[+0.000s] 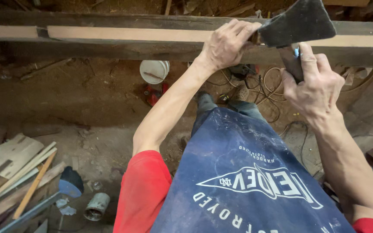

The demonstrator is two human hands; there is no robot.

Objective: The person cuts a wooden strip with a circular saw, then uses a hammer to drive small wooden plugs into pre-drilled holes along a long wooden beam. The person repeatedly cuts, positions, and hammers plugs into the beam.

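Dark steel axe head [301, 21] — broad, wedge-shaped, dull grey — is held against the top of a long wooden beam [121, 34] that runs across the upper part of the view. Its pale planed face is seen between darker, rougher edges.

Left hand [227, 43]: bent over the near edge of the beam, fingers closed on the back end of the axe head where it meets the wood.

Right hand [316, 86]: clenched around the short dark handle [291, 62] just below the axe head, thumb laid along it. Both forearms are raised toward the beam; red sleeves [145, 190] and a dusty navy apron [242, 177] with white printing are seen nearest the camera.

Below the beam, on the dirt floor:
- white bucket [154, 71], directly under the beam's middle;
- red object [154, 95], just beyond the bucket, kind not to be told;
- tangle of cables [268, 84], under the beam beside the person's legs;
- stack of pale timber offcuts [14, 172], well away from the beam at the lower left;
- blue-and-black pad [71, 181] and a small grey can [96, 207], near the offcuts.
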